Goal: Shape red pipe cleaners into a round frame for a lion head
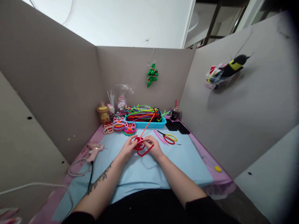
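Note:
Near the middle of the light blue cloth (149,174), my left hand (128,147) pinches the left side of a red pipe-cleaner piece (139,144). My right hand (152,146) has its fingers closed on the right side of the same piece. A red stem bends in a loop below the fingers, and an orange stem (147,125) sticks up from the piece toward the back right. Small details between the fingertips are too small to tell.
Behind are a blue tray (149,124) of colored stems and several animal-face figures (119,123). Scissors (168,138), pink stems (159,137) and black phones (182,128) lie right. A pink glue gun (95,152) is left. Partitions enclose the table.

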`<state>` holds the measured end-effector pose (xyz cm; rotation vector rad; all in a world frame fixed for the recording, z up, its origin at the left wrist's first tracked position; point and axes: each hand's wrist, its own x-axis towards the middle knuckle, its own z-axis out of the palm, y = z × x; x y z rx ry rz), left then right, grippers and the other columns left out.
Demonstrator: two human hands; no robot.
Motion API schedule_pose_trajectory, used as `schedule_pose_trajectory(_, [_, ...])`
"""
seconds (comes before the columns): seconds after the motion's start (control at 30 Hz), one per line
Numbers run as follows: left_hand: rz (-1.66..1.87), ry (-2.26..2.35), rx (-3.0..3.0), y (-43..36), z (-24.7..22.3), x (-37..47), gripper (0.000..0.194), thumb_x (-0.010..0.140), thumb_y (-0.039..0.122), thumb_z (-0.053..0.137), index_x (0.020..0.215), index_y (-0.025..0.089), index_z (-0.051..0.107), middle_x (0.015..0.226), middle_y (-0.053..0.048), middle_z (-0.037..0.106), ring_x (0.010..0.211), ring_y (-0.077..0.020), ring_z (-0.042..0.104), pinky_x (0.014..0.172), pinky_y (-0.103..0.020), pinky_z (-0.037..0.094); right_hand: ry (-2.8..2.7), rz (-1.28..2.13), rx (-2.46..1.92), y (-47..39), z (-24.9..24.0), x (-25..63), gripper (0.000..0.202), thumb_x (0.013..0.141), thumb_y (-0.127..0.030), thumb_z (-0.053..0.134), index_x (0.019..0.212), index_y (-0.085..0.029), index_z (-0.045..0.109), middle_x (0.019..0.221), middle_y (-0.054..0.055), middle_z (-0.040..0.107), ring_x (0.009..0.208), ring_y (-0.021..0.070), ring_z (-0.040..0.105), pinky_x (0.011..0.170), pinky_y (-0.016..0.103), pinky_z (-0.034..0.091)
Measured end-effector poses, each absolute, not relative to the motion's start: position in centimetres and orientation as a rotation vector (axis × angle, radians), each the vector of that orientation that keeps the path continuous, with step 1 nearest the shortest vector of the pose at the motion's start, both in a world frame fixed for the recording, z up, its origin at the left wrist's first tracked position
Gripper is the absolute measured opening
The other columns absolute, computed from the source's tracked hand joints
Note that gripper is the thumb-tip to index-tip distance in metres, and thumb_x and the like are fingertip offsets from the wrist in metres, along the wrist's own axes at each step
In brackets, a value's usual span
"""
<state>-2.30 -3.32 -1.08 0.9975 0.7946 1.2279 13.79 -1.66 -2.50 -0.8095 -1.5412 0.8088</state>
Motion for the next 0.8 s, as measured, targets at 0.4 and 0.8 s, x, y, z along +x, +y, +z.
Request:
schedule_pose_trajectory(0.4, [1.237,0.775,0.990,-3.21,-1.33,-2.44,0.053,0.065,0.033,0.074,0.111,0.015,0.055,0.088,-0.009,0.068,0.076,-0.0175,0.064,0.070,-0.026,0.045,-1.557,0.726,-0.847,-2.50,-1.74,13.49,0.010,0.074,-0.026,0.062,0.081,-0.022,0.068,0.084,0.004,0.058,0.073,0.0146,0.054,0.063,0.027,0.045])
schedule_pose_trajectory(0.8, [1.246,0.754,0.976,-3.15,-1.03,-2.50,0.050,0.061,0.025,0.076,0.108,0.014,0.061,0.089,-0.009,0.069,0.076,-0.0166,0.063,0.070,-0.026,0.044,-1.599,0.628,-0.890,-1.80,-2.25,13.45,0.006,0.074,-0.025,0.060,0.072,-0.021,0.065,0.081,0.003,0.057,0.077,0.0157,0.054,0.060,0.026,0.043])
